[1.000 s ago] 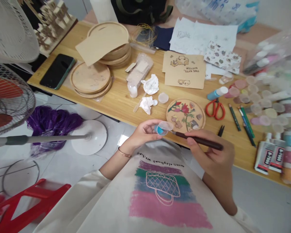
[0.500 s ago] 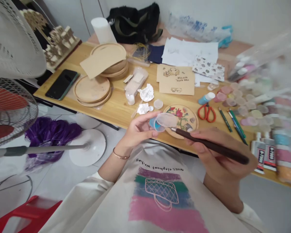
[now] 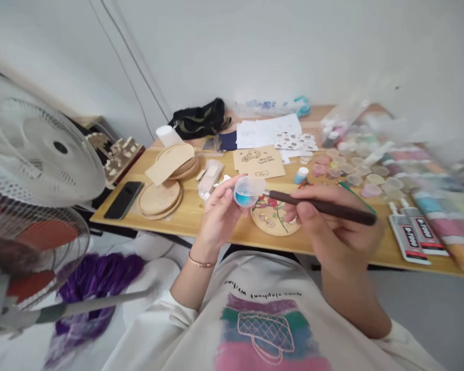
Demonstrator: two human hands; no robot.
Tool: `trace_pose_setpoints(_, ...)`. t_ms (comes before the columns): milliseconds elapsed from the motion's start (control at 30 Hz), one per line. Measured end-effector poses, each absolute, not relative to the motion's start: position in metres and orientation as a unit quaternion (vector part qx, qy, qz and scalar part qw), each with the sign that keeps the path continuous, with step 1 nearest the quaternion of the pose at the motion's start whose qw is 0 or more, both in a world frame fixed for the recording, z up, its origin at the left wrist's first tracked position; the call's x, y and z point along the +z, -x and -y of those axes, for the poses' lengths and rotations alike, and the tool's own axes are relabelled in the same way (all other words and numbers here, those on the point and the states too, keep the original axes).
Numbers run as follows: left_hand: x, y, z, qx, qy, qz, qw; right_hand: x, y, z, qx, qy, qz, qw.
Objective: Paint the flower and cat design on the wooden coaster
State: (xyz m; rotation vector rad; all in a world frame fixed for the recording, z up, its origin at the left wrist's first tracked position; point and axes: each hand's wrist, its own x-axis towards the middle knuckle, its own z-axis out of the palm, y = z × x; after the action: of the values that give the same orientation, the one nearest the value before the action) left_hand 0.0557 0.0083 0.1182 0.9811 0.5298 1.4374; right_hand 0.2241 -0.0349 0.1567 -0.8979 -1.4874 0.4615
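My left hand (image 3: 218, 219) is closed around a small clear pot of blue paint (image 3: 247, 192), holding it up in front of me. My right hand (image 3: 334, 229) grips a dark brown paintbrush (image 3: 325, 207), whose tip reaches the pot's rim. Just behind and below both hands lies a round wooden disc (image 3: 272, 216) painted with red flowers, on the light wooden table (image 3: 224, 232).
Stacked wooden discs (image 3: 160, 198), a phone (image 3: 124, 199), a wooden card (image 3: 258, 161), papers and a dark bag (image 3: 201, 119) sit further back. Paint pots (image 3: 348, 167) and glue tubes (image 3: 409, 237) crowd the right. Two fans (image 3: 42, 154) stand at left.
My head has tilted up, so the wall shows and the table sits lower in view. Both hands have risen with the pot and brush; the brush tip stays at the pot.
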Motion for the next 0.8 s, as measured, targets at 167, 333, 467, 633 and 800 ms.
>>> trace_pose_setpoints(167, 0.141, -0.059, -0.008, 0.608, -0.444, -0.218, 0.621, 0.174, -0.231, 0.043, 0.194, 0.384, 0.641, 0.636)
trace_pose_setpoints(333, 0.152, -0.065, -0.003, 0.613, -0.457, -0.206, 0.61, 0.184, -0.239, 0.042, 0.17, 0.359, 0.656, 0.642)
trace_pose_setpoints(467, 0.151, -0.073, 0.0, 0.623, -0.449, -0.213, 0.604, 0.185, -0.242, 0.045, 0.166, 0.367, 0.64, 0.654)
trace_pose_setpoints(633, 0.145, -0.085, 0.004, 0.621, -0.467, -0.23, 0.586, 0.179, -0.249, 0.051, 0.167, 0.383, 0.611, 0.672)
trace_pose_setpoints(800, 0.132, -0.089, 0.008, 0.593, -0.47, -0.234, 0.611, 0.167, -0.259, 0.056, 0.198, 0.371, 0.606, 0.675)
